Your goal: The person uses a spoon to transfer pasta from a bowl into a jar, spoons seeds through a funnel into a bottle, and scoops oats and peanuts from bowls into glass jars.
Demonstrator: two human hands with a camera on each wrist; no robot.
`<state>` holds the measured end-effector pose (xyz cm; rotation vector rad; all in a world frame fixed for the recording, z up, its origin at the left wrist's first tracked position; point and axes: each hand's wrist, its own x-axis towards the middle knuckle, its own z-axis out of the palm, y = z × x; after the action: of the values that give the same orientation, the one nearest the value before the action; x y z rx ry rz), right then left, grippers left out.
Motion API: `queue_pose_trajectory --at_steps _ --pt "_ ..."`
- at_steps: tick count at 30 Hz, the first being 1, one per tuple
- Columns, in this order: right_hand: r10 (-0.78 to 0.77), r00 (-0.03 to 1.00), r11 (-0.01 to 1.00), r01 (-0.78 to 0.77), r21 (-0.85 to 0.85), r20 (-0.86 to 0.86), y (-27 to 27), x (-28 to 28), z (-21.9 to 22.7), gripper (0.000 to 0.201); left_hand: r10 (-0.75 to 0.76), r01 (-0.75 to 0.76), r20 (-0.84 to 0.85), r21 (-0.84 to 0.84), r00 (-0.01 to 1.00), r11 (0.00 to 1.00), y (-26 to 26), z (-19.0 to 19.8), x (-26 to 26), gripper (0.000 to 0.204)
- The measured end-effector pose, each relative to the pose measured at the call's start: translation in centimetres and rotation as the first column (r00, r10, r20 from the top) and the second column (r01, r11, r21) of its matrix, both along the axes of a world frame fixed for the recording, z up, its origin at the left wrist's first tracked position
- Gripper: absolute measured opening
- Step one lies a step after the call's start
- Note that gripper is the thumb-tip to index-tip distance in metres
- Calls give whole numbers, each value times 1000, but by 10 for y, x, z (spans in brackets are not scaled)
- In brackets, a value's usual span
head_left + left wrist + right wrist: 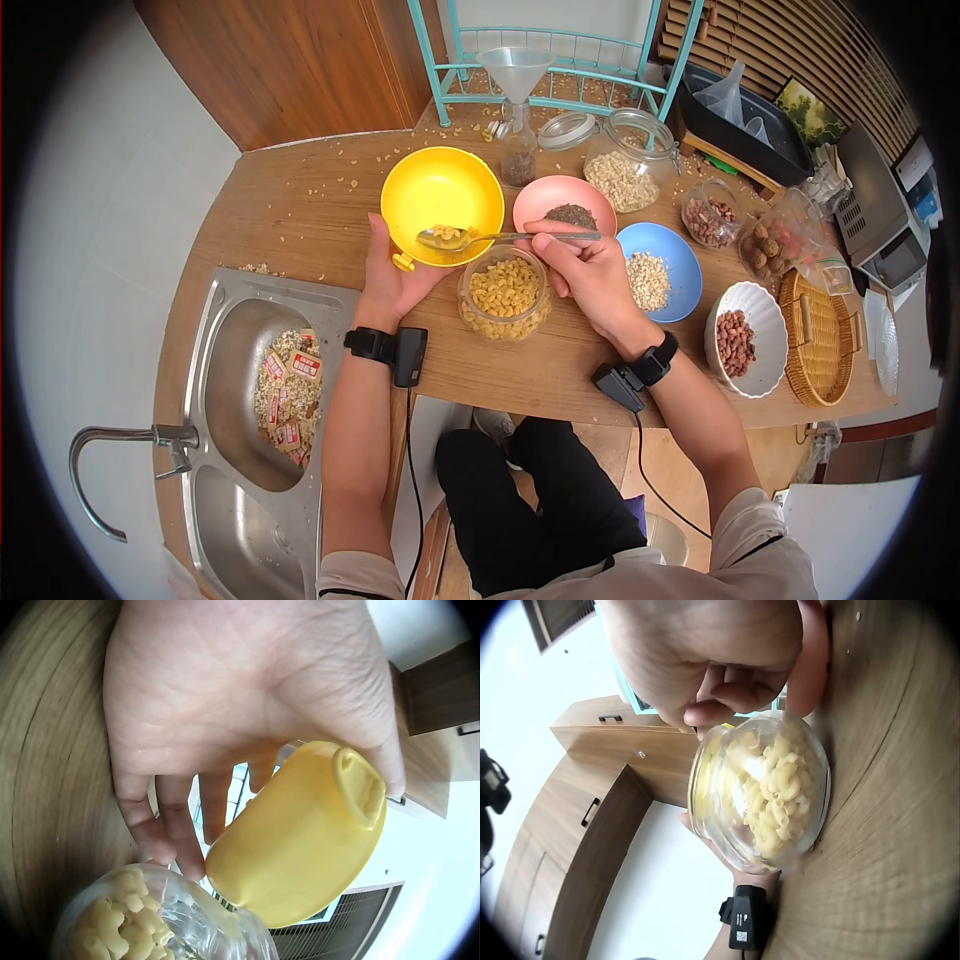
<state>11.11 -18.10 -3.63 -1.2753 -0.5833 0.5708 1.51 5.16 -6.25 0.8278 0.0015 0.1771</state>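
My left hand (398,285) holds a yellow bowl (440,190), thumb at its left side and fingers beneath it. The bowl is tipped, its inside facing the head camera, and its small spout-like tab (358,789) shows in the left wrist view. In my right hand (590,275) a metal spoon (510,237) is pinched by the handle. Some macaroni (447,233) lies in the spoon's head, which is over the yellow bowl's near rim. Right below the spoon stands an open glass jar (819,817) of elbow macaroni (505,288).
Around the hands are a pink bowl (535,195) of dark seeds, a blue plate (685,270) of oats, and a white bowl (770,340) of peanuts. A bottle with a funnel (515,70) stands behind. The sink (230,350) is at left, a wicker basket (822,345) at right.
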Motion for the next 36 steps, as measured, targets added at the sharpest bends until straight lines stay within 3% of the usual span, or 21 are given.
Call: queue_pose_trajectory --at_steps 4,16,23,25,36 --pt "-24 1000 1000 24 0 11 0 1 -1 26 -36 40 57 -66 998 997 3 -3 0 94" --pt "-51 999 999 51 14 -4 -2 2 3 24 -28 32 33 -108 999 994 6 -7 0 93" --pt "-111 994 993 111 43 -13 -4 7 3 25 -50 56 66 -86 997 995 4 -4 0 93" --pt "-126 992 991 127 47 -22 -4 8 3 25 -11 11 5 -1 1000 1000 2 -1 1 105" --pt "-157 984 982 164 90 -81 -7 15 -1 24 -14 14 2 -7 1000 1000 3 -3 1 104"
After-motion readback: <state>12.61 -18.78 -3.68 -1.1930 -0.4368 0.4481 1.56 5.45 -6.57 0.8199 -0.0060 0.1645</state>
